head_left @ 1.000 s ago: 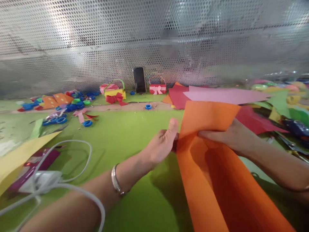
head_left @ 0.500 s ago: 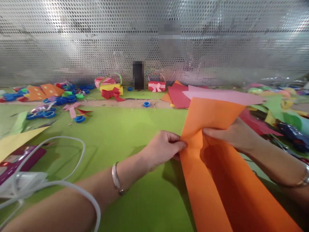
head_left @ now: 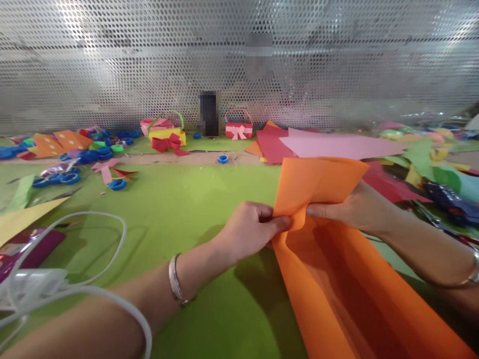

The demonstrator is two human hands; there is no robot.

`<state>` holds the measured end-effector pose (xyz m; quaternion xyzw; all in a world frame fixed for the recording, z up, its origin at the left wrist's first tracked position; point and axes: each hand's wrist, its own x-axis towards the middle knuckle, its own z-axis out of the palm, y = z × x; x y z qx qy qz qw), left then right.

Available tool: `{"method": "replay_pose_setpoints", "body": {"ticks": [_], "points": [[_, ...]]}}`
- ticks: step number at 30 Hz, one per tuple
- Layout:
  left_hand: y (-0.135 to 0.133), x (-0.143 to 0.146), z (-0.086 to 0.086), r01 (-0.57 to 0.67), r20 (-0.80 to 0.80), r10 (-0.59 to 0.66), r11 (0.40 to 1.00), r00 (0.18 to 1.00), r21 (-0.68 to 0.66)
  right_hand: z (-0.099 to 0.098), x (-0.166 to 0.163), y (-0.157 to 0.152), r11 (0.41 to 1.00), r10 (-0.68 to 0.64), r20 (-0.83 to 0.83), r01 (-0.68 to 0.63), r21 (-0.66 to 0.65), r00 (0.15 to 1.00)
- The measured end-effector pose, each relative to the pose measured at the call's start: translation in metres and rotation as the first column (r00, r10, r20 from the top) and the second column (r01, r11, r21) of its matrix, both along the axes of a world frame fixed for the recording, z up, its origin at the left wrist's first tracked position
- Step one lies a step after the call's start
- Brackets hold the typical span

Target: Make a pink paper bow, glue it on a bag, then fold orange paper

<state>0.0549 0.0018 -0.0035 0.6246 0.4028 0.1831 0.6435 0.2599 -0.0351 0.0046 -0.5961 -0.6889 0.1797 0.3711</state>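
A large orange paper sheet [head_left: 337, 279] runs from the table's middle to the lower right, folded over at its far end. My left hand [head_left: 250, 232] pinches the sheet's left edge at the fold, thumb and fingers closed on it. My right hand [head_left: 355, 209] holds the same fold from the right, fingers pressed on the paper. Both wrists wear a metal bangle. The sheet lies over a green table cover [head_left: 179, 209].
Red and pink paper sheets [head_left: 329, 147] lie behind the orange one. Small paper gift baskets [head_left: 166, 134] and a dark phone [head_left: 208, 113] stand by the perforated metal wall [head_left: 112, 65]. Blue rings and paper scraps [head_left: 75, 164] litter the left. A white cable and charger [head_left: 45, 284] lie near left.
My left hand went from thumb raised to a closed pinch on the orange sheet's edge. The fold has been drawn tighter between both hands. The view shifted slightly.
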Motion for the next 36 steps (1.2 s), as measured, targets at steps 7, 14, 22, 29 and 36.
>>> {"method": "replay_pose_setpoints", "body": {"ticks": [7,14,22,29,36], "points": [[0.0,0.002,-0.002,-0.001,0.034,-0.002,0.996,0.999,0.094,-0.004,-0.005,0.0,0.987,0.149,-0.207,-0.158,-0.025,0.967],[-0.004,0.007,0.002,-0.047,0.027,0.043,0.986,0.999,0.161,-0.005,-0.004,-0.005,0.993,0.114,-0.138,-0.116,-0.007,0.984],[-0.005,0.009,0.0,-0.09,0.147,0.074,0.99,0.986,0.105,0.001,-0.01,-0.007,0.993,0.119,-0.071,-0.118,0.023,0.99],[-0.001,0.007,0.001,-0.09,0.141,0.08,0.994,0.987,0.068,0.002,-0.01,-0.004,0.987,0.156,-0.047,-0.157,-0.02,0.987],[-0.001,0.007,0.0,-0.09,0.201,0.089,0.996,0.975,-0.004,0.006,-0.012,-0.007,0.988,0.125,-0.094,-0.132,-0.079,0.988]]}}
